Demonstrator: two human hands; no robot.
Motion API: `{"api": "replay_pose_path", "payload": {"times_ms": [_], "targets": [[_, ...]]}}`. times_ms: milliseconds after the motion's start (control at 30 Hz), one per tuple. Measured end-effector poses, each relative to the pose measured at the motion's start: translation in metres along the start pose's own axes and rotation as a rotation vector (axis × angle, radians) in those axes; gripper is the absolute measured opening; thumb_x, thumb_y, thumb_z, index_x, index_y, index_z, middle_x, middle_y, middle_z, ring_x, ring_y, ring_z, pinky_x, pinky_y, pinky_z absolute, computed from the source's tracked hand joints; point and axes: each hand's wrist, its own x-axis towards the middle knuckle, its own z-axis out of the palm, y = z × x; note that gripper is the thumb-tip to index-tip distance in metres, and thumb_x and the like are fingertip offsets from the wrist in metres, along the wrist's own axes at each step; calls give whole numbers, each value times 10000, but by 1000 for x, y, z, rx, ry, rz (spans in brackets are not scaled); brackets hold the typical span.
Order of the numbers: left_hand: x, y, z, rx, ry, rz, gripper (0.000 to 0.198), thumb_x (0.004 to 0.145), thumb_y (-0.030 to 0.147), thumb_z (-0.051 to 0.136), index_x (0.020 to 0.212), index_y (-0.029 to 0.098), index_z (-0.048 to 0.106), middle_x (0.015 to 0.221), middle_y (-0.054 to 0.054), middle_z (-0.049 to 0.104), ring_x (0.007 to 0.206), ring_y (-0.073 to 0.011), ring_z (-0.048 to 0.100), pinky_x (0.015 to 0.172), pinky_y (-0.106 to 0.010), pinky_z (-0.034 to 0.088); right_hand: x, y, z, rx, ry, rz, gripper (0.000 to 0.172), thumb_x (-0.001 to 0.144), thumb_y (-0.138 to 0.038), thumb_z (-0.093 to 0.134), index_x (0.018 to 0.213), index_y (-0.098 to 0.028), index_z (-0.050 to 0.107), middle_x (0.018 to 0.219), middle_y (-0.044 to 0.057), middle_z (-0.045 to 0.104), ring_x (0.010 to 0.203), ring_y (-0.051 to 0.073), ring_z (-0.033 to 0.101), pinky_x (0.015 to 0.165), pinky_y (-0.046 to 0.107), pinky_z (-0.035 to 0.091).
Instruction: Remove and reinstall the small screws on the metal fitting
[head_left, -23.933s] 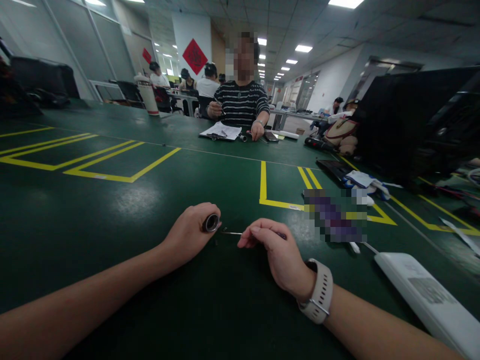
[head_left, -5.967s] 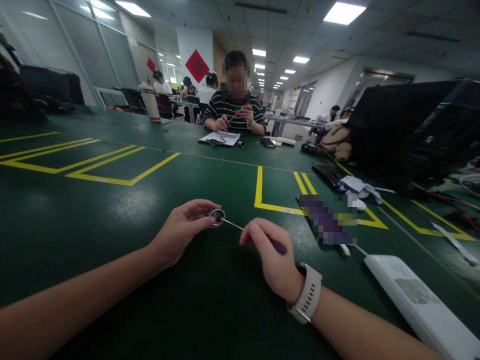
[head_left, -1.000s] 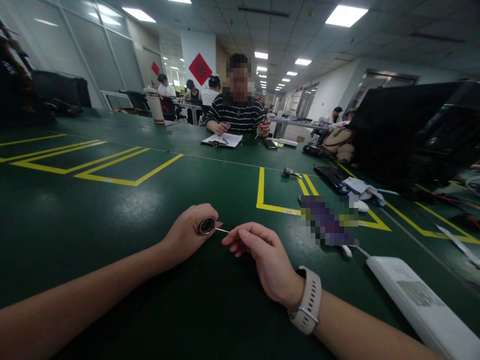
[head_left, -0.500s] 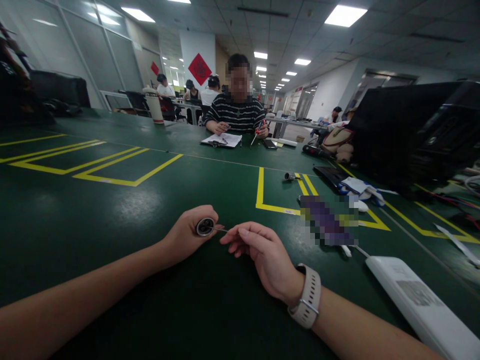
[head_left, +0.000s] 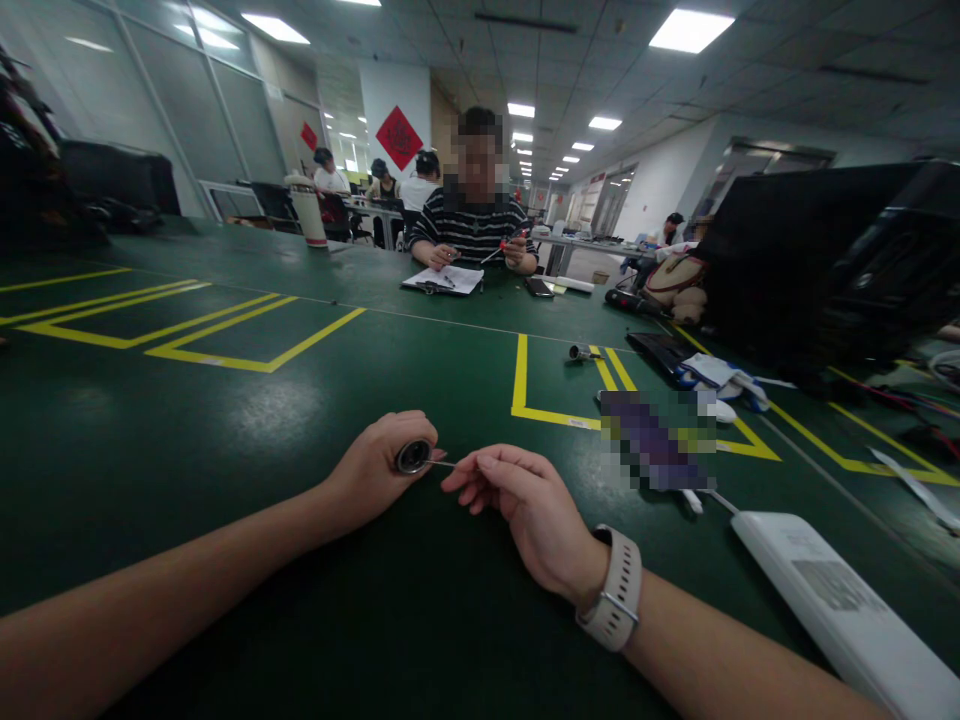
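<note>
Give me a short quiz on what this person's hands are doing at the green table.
1. What does the left hand hold?
2. True or false: the pale wristwatch is on the left wrist.
3. The thin metal rod pinched by the right hand points at: A the wristwatch; B what the left hand holds; C straight up.
Key: 1 a small round metal cylinder; 2 false, it is on the right wrist; 3 B.

Bright ceiling panels glare on the table; wide-angle edges bend.
</note>
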Motion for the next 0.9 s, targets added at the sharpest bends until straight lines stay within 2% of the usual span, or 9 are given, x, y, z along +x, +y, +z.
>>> {"api": "replay_pose_path", "payload": {"times_ms": [167, 533, 767, 900], "targets": [[2, -1, 2, -33, 2, -52, 179, 773, 209, 514, 614, 178, 438, 604, 35, 464, 578, -115, 457, 538, -237, 345, 0, -1, 0, 0, 7, 3, 174, 804, -249, 527, 786, -162, 676, 817, 55, 696, 681, 131, 563, 635, 271, 388], [3, -2, 1, 107, -32, -113, 135, 765, 204, 502, 635, 176, 478, 622, 18, 512, 585, -134, 486, 547, -252, 346, -1, 3, 0, 2, 74, -13, 169, 802, -265, 543, 753, -159, 665, 767, 49, 684, 676, 133, 559, 641, 277, 397], [2, -3, 2, 107, -12, -152, 141, 756, 226, 518, 630, 179, 476, 608, 28, 508, 575, -128, 473, 522, -235, 330, -1, 3, -1, -125, 144, -68, 178, 794, -250, 535, 710, -163, 666, 701, 40, 674, 643, 136, 557, 643, 286, 402], [3, -3, -2, 138, -59, -145, 109, 759, 197, 499, 651, 178, 497, 638, 14, 532, 603, -141, 489, 551, -252, 348, -1, 6, -3, -158, 161, -83, 185, 799, -257, 532, 707, -164, 662, 682, 34, 660, 648, 140, 554, 642, 284, 409]]}}
